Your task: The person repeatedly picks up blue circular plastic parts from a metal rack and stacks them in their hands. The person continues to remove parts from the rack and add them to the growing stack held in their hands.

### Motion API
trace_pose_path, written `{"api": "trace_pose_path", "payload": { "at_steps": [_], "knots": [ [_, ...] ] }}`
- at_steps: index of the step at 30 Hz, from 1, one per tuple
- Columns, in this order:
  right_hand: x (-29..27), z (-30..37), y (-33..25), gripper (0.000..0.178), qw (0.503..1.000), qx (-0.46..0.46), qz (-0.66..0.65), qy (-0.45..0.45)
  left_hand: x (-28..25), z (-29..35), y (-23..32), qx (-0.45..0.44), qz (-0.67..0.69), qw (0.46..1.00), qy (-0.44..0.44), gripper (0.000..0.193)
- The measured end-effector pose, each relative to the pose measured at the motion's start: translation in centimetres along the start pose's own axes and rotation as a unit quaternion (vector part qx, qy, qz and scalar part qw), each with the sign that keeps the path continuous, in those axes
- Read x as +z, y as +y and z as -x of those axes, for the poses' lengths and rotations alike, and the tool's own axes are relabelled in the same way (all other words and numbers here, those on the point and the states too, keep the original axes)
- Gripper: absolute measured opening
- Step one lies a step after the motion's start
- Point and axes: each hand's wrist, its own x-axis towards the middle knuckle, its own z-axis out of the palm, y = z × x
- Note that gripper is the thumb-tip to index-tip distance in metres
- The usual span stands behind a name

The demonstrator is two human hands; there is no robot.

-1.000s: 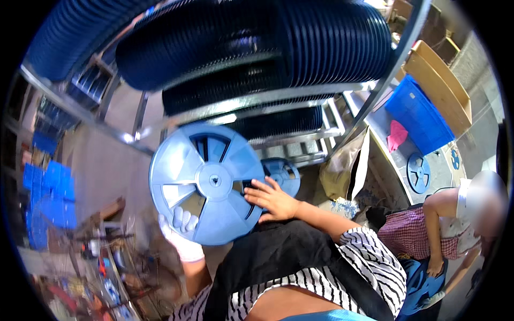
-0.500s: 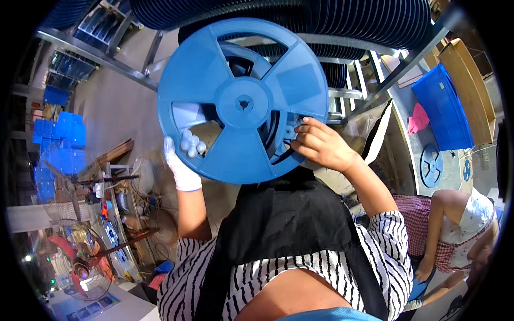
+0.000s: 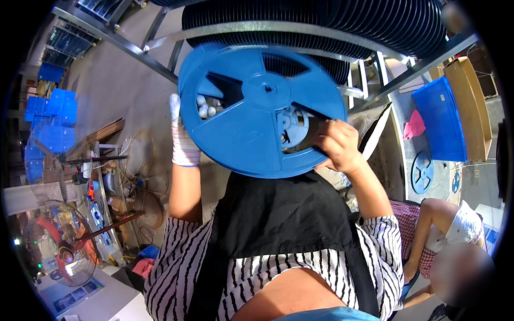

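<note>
A large blue plastic reel (image 3: 235,134), with a round hub and wide cut-out windows, is held up in front of my chest, slightly tilted. My left hand (image 3: 185,142), in a striped white glove, grips its left side; the thumb stays outside the rim and the fingertips show through a window. My bare right hand (image 3: 338,143) is closed around the lower right rim, its fingertips partly hidden in the window there. Another blue disc edge (image 3: 194,60) shows behind at the upper left. Through the lower right window appears a lighter blue hub-like part (image 3: 293,128).
Ahead, a metal rack (image 3: 257,28) carries rows of dark discs. To the right are a blue bin (image 3: 440,120), a pink cloth (image 3: 414,126), another blue reel (image 3: 422,172) and a seated person (image 3: 436,224). A fan (image 3: 65,251) and stacked blue boxes (image 3: 59,120) stand left.
The reel has turned and tilted, shifting slightly right. My right hand has moved right with it, from fingers at the window to a grip around the rim. My left hand still holds the left side.
</note>
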Motion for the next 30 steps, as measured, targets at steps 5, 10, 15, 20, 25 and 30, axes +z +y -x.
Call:
{"api": "trace_pose_path", "payload": {
  "at_steps": [5,10,15,20,25,30],
  "knots": [
    [0.0,-0.5,1.1,0.050,0.624,0.496,-0.511,0.320,-3.8,-1.7,-1.4,0.010,0.028,0.996,0.088,0.021],
    [0.8,-1.3,2.8,0.036,0.386,0.560,-0.645,0.348,-9.1,-0.5,-1.3,0.004,0.048,0.992,0.114,0.012],
    [1.3,-1.8,4.0,0.034,0.365,0.550,-0.650,0.378,-10.2,0.8,-1.6,0.071,-0.017,0.986,0.149,0.008],
    [1.2,-2.7,4.8,0.033,0.389,0.510,-0.654,0.401,-10.7,1.5,-1.5,0.060,0.011,0.983,0.175,0.006],
    [-0.9,-4.4,5.2,0.043,0.501,0.416,-0.591,0.476,-11.0,2.1,-1.5,0.047,0.007,0.980,0.194,0.008],
    [-1.5,-6.4,6.4,0.049,0.746,0.286,-0.295,0.524,-11.6,1.4,-1.7,0.050,0.020,0.977,0.206,0.007]
  ]
}}
